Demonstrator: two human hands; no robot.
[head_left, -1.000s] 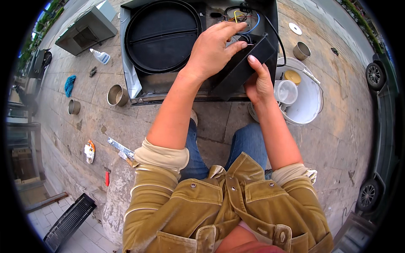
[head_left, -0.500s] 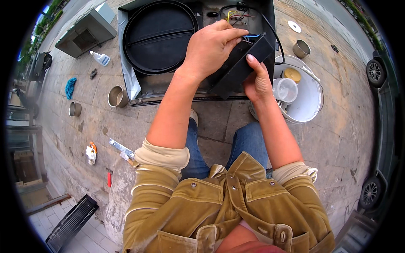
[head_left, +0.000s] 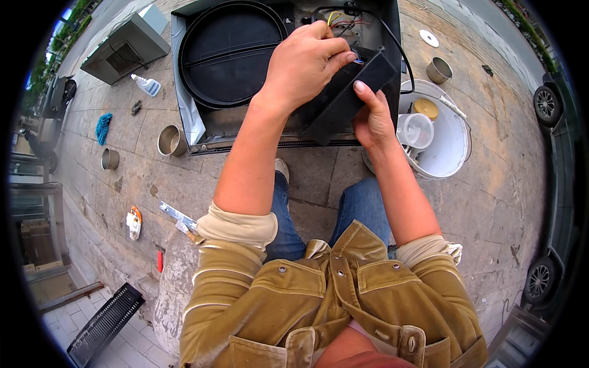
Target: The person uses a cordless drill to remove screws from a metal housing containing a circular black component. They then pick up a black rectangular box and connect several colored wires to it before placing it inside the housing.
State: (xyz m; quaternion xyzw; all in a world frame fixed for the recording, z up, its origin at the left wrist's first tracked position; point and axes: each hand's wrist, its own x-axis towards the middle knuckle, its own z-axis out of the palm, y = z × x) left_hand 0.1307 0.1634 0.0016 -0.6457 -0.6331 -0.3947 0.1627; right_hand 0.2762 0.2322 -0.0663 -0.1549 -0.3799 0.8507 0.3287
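Observation:
My right hand (head_left: pixel 375 119) grips a black rectangular box (head_left: pixel 356 101) by its right side, thumb on top. The box is held tilted above the front of an open metal appliance housing (head_left: pixel 221 144). At the box's upper end, my left hand (head_left: pixel 307 64) is closed in a pinch on a blue wire (head_left: pixel 359 61), of which only a short piece shows by the thumb tip. Yellow wires (head_left: pixel 333 17) and a thick black cable (head_left: pixel 397 38) lie behind the hands in the housing. A large round black disc-like part (head_left: pixel 236 55) fills the housing's left side.
A white bucket (head_left: pixel 453 144) holding a clear plastic cup (head_left: pixel 419 130) stands to the right. Metal cups (head_left: pixel 171 141), a spray bottle (head_left: pixel 146 84), a blue cloth (head_left: pixel 103 128) and a grey metal box (head_left: pixel 126 49) are on the left pavement. A parked car (head_left: pixel 561 184) is far right.
My left hand has shifted slightly, its fingers curling more and its tips moving a little left and down. Less of the blue wire shows. My right hand and the box have barely moved.

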